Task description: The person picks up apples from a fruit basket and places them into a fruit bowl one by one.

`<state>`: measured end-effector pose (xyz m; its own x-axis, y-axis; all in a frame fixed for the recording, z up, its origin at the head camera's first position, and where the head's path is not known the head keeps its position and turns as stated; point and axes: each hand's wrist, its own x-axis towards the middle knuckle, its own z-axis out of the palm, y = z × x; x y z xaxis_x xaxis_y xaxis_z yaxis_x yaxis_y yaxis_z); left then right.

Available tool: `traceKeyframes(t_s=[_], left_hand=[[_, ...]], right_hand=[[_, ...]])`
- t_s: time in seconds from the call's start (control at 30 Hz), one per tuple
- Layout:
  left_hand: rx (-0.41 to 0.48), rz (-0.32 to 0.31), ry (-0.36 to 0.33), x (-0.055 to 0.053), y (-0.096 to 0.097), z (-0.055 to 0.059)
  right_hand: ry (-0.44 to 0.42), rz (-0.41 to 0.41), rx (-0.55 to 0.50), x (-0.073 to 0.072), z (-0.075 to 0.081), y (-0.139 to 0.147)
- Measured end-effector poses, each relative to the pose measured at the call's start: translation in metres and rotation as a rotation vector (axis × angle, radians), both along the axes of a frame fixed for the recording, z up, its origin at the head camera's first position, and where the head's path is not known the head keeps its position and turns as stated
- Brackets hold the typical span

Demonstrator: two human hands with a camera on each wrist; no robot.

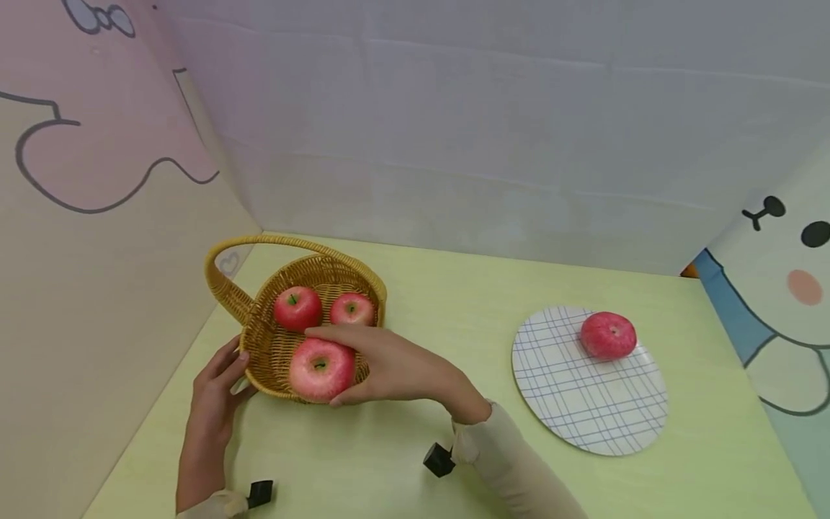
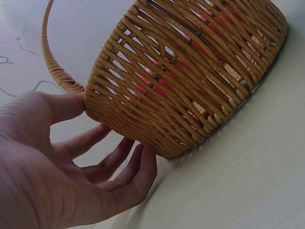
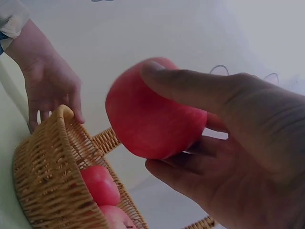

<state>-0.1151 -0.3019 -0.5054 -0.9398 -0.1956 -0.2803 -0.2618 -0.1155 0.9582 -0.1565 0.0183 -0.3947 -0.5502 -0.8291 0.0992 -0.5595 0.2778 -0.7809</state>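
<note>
Head view: two in the basket (image 1: 311, 270), one in hand, one out. Left apple (image 1: 297, 308) and right apple (image 1: 352, 309) sit inside, towards the basket's far side. Held apple (image 1: 322, 371) is at the basket's near side, overlapping the rim, the right hand (image 1: 389, 364) wrapped on it. Plate apple (image 1: 608, 336) lies on the plate (image 1: 583, 418), well right of the basket, no hand on it. My reading: the held apple has yet to be let go, the plate apple yet to be handled; which way the fruit is bound, cannot tell. Held apple's stem end faces up; roundish, slightly squat, no marked long axis.

Left wrist view: left hand (image 2: 71, 162) grips the basket's side, thumb by the rim, fingertips on the outer weave. Red shows through the gaps.

Right wrist view: held apple clamped between thumb and fingers, above the basket's rim; stem not visible here.
</note>
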Motion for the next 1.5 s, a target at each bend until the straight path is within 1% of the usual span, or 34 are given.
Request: traceKeyframes(t_s=[0.1, 0.23, 0.43, 0.53, 0.63, 0.97, 1.27, 1.5], left_hand=[[0.012, -0.005, 0.013, -0.001, 0.001, -0.001], [0.010, -0.003, 0.017, 0.000, 0.001, -0.001], [0.012, 0.004, 0.014, 0.001, 0.001, 0.000], [0.014, 0.008, 0.005, 0.001, 0.000, 0.001], [0.014, 0.011, -0.008, 0.000, 0.000, 0.001], [0.014, 0.000, -0.020, -0.002, -0.001, 0.001], [0.032, 0.012, -0.009, 0.000, 0.000, -0.001], [0.017, 0.006, 0.007, 0.001, 0.001, 0.000]], right_hand=[[0.018, 0.037, -0.017, 0.000, 0.000, 0.012], [0.000, 0.052, -0.038, 0.002, 0.000, 0.029], [-0.049, 0.037, -0.035, 0.007, 0.001, 0.052], [-0.049, 0.026, -0.041, 0.009, 0.000, 0.062], [-0.045, -0.001, -0.047, 0.010, -0.001, 0.070], [-0.015, -0.144, -0.124, 0.018, -0.007, 0.089], [0.047, -0.296, -0.181, 0.025, -0.017, 0.101], [0.070, -0.468, -0.242, 0.029, -0.026, 0.109]])
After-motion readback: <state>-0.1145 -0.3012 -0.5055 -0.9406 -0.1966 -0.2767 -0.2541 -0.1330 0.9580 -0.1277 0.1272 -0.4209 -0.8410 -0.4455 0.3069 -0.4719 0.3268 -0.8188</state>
